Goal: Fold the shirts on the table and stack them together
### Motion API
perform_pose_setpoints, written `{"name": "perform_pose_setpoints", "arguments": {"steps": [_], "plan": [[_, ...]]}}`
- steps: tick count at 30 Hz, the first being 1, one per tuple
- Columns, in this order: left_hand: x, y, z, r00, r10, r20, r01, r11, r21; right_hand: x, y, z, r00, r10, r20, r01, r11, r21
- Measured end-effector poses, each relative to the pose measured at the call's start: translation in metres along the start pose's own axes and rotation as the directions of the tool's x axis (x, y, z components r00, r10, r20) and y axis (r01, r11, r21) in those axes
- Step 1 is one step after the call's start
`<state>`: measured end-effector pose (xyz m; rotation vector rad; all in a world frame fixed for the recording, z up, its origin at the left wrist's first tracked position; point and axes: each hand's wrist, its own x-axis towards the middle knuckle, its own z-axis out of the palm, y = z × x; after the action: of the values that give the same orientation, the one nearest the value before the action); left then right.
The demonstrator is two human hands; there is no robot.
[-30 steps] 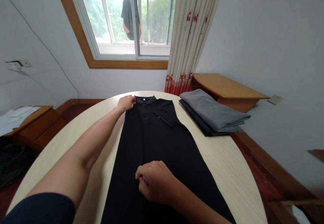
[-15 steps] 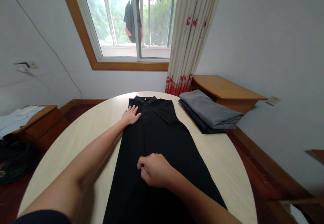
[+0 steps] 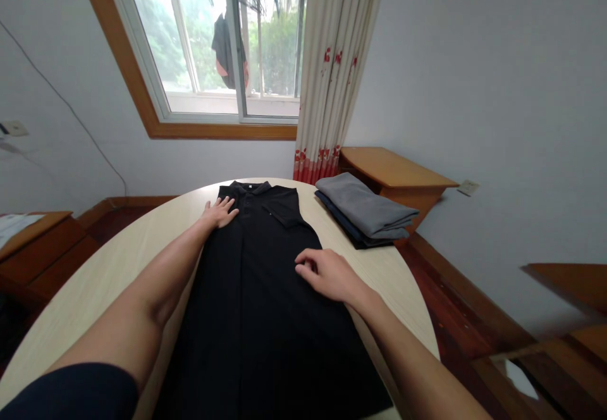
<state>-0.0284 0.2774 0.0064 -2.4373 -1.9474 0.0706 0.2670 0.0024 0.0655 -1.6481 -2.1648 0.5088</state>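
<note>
A black polo shirt (image 3: pixel 265 281) lies spread on the pale round table (image 3: pixel 128 243), its collar (image 3: pixel 250 188) at the far end. The right-hand sleeve (image 3: pixel 284 211) is folded inward across the chest. My left hand (image 3: pixel 220 212) rests on the shirt's left shoulder edge, fingers spread and flat. Above the shirt's right side edge is my right hand (image 3: pixel 328 273), fingers loosely bent with a gap between thumb and forefinger. Nothing shows in its grasp; whether it touches the cloth I cannot tell.
Folded grey cloth (image 3: pixel 365 202) tops dark folded garments (image 3: pixel 344 221) at the table's right rim. Behind stands a wooden desk (image 3: pixel 398 167) beside a floral curtain (image 3: pixel 327 78) and window. A wooden cabinet (image 3: pixel 42 249) is at left.
My right hand has moved right and farther up the shirt, from its middle to its right edge, and its fist has loosened. My left hand stays on the shoulder. The view has shifted right.
</note>
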Motion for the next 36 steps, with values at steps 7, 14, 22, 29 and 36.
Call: {"name": "perform_pose_setpoints", "arguments": {"steps": [7, 14, 22, 29, 36], "plan": [[-0.096, 0.044, -0.001, 0.971, 0.078, -0.224, -0.084, 0.996, -0.019, 0.012, 0.069, 0.013, 0.969, 0.125, -0.215, -0.123, 0.992, 0.021], [-0.260, 0.041, 0.031, 0.928, 0.355, -0.111, -0.369, 0.918, -0.149, 0.013, 0.074, 0.027, 0.966, 0.179, -0.185, -0.191, 0.980, -0.052], [-0.307, 0.009, 0.017, 0.872, 0.490, -0.014, -0.483, 0.854, -0.194, 0.006, 0.067, 0.027, 0.980, 0.168, -0.103, -0.183, 0.972, -0.150], [-0.307, 0.068, -0.020, 0.818, 0.570, -0.076, -0.560, 0.758, -0.334, 0.002, 0.071, 0.029, 0.982, 0.162, -0.097, -0.130, 0.953, 0.275], [-0.310, 0.127, -0.024, 0.741, 0.659, -0.129, -0.627, 0.612, -0.481, -0.013, 0.057, 0.021, 0.976, 0.097, 0.193, -0.209, 0.659, 0.723]]}}
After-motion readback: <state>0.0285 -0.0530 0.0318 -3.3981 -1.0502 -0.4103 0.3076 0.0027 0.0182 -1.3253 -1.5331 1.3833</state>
